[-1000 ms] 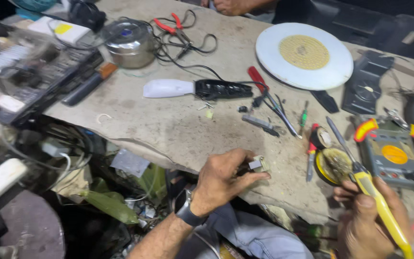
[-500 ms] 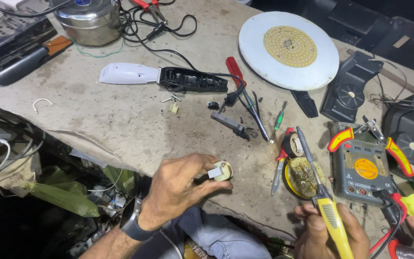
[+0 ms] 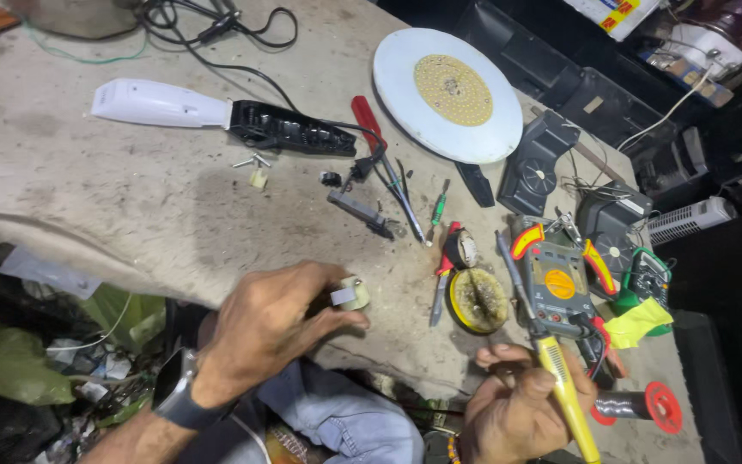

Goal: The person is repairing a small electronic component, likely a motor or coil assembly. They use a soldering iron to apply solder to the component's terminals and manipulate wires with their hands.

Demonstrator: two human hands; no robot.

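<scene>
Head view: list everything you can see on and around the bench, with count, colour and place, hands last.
Round LED light panel: 1, white with yellow centre, far bench.
Open hair trimmer: 1, white and black, upper left.
Red-handled screwdriver: 1, mid bench.
Small green screwdriver: 1, beside the red one.
Multimeter: 1, grey with orange dial, right.
Round tin of flux: 1, yellow, left of multimeter.
Solder spool: 1, red, near right edge.
Black fan units: 2, right of panel.
Small cream plug-like part: 1, in left hand.
Yellow-handled soldering iron: 1, in right hand.
Left hand: wristwatch, pinching the part.
Right hand: gripping the iron.
</scene>
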